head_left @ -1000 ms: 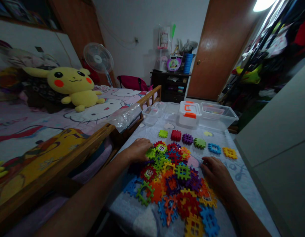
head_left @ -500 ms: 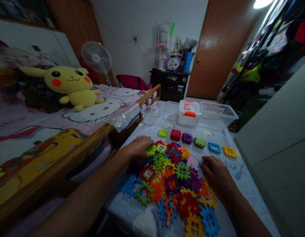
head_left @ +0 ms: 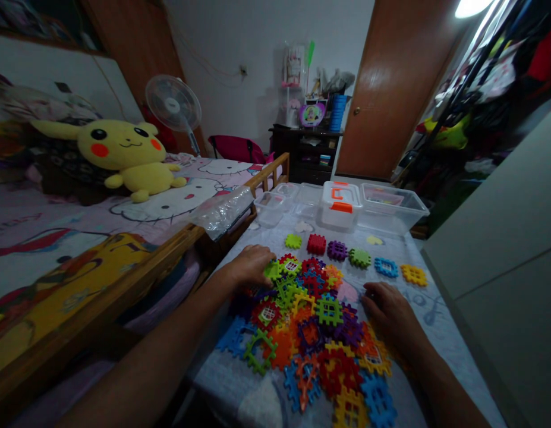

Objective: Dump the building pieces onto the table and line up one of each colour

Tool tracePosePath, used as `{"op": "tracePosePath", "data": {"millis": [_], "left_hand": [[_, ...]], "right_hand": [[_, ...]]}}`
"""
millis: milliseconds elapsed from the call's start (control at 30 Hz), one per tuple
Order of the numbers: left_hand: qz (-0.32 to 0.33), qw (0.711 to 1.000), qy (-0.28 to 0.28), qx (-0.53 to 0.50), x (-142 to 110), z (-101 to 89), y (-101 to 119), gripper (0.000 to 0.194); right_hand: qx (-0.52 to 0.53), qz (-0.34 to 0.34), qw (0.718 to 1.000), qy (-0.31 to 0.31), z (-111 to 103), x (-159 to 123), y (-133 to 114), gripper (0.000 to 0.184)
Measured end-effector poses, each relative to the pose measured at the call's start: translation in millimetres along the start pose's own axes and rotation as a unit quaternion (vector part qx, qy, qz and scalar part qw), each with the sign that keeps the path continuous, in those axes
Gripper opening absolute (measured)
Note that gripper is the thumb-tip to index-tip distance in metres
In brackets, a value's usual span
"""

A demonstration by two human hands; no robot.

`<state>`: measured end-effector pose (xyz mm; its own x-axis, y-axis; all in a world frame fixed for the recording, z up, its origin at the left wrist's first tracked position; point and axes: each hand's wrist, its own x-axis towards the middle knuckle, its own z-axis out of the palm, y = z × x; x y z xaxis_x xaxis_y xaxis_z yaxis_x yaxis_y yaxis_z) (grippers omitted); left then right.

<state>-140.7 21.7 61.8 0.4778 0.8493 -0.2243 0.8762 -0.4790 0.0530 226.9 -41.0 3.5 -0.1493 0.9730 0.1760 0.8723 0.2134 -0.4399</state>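
Observation:
A heap of coloured plastic interlocking tiles [head_left: 297,321] with notched edges lies on the cloth-covered table. At the heap's upper left, my left hand [head_left: 252,264] rests with its fingers loosely bent against a lime green tile [head_left: 272,271]; it grips nothing that I can see. To the right of the heap, my right hand [head_left: 386,303] lies on the cloth, fingers slightly bent and without a tile. Behind the heap stands a spaced row of tiles: lime [head_left: 293,241], red [head_left: 317,244], purple [head_left: 337,250], green [head_left: 359,258], blue [head_left: 386,267] and yellow [head_left: 413,274].
Clear plastic boxes stand at the table's far end, one with an orange-latched lid [head_left: 341,205], another a larger open box [head_left: 393,211]. A wooden bed rail [head_left: 177,246] runs along the left. A white cabinet [head_left: 498,249] stands on the right.
Both hands stay in place, and the tiles lie as before. The whole view has shifted very slightly.

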Motion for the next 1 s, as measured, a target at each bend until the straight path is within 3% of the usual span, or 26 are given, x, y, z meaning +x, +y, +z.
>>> {"op": "tracePosePath", "data": {"millis": [200, 333, 500, 700, 833, 1000], "left_hand": [[0.006, 1.0, 0.013, 0.01, 2.3, -0.7, 5.3, 0.045], [0.011, 0.999, 0.037, 0.006, -0.4, -1.6, 3.0, 0.048], [0.0, 0.996, 0.085, -0.001, 6.9, -18.0, -2.7, 0.048], [0.003, 0.996, 0.09, -0.005, 66.0, -40.6, -0.1, 0.05], [0.011, 0.999, 0.042, -0.009, 107.5, -37.5, 1.8, 0.051], [-0.004, 1.0, 0.006, -0.014, 129.7, -27.6, -0.3, 0.05]], "right_hand": [[-0.001, 0.0, 1.0, -0.008, -1.0, -0.9, -1.2, 0.032], [-0.002, 0.0, 1.0, -0.007, 0.2, -0.9, -0.7, 0.03], [0.005, 0.003, 1.0, -0.004, 0.0, -1.0, -2.0, 0.029], [0.006, -0.001, 1.0, -0.004, 1.9, 0.0, 2.1, 0.028], [0.011, -0.005, 1.0, 0.007, 3.0, -1.0, 2.0, 0.025], [0.011, 0.005, 1.0, 0.009, 0.8, -2.9, -5.5, 0.023]]}}
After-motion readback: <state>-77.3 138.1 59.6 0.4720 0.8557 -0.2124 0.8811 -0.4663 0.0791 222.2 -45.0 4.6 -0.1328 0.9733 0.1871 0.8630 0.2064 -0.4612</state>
